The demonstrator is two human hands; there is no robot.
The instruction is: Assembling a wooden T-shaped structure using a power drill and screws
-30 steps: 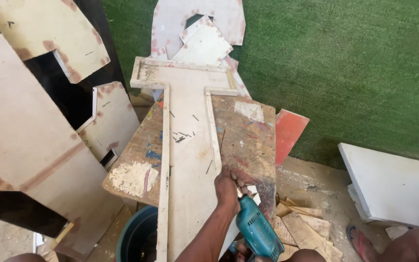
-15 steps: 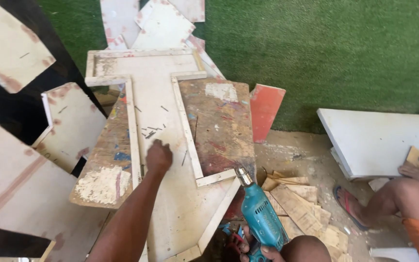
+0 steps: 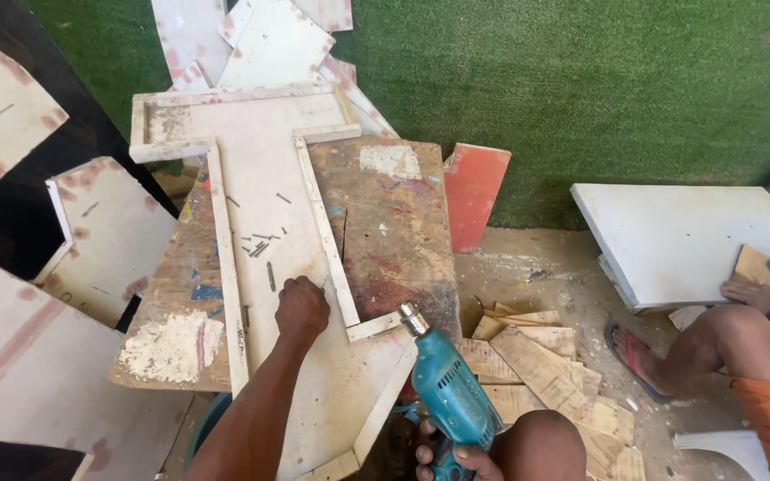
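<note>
A T-shaped plywood piece [image 3: 260, 151] edged with thin wood strips lies on a worn workbench [image 3: 394, 232]. My left hand [image 3: 301, 307] rests on it with its fingers curled, beside the right-hand strip. Several small nails [image 3: 260, 245] lie scattered on the board just beyond that hand. At the lower edge of the view my right hand [image 3: 458, 456] grips a teal power drill [image 3: 447, 392]. The drill's chuck points up toward the strip's corner, a little short of it.
Green turf [image 3: 581, 80] covers the back wall. Plywood cut-outs [image 3: 109, 232] lean at the left and a red board [image 3: 474, 191] behind the bench. Wood offcuts [image 3: 536, 356] litter the floor. Another person's leg [image 3: 715, 343] and hand [image 3: 750, 289] are by a white board [image 3: 688, 236].
My left hand has moved from beside the drill up onto the middle of the T-shaped piece. The drill has drawn back to the right of the board. The view has shifted right.
</note>
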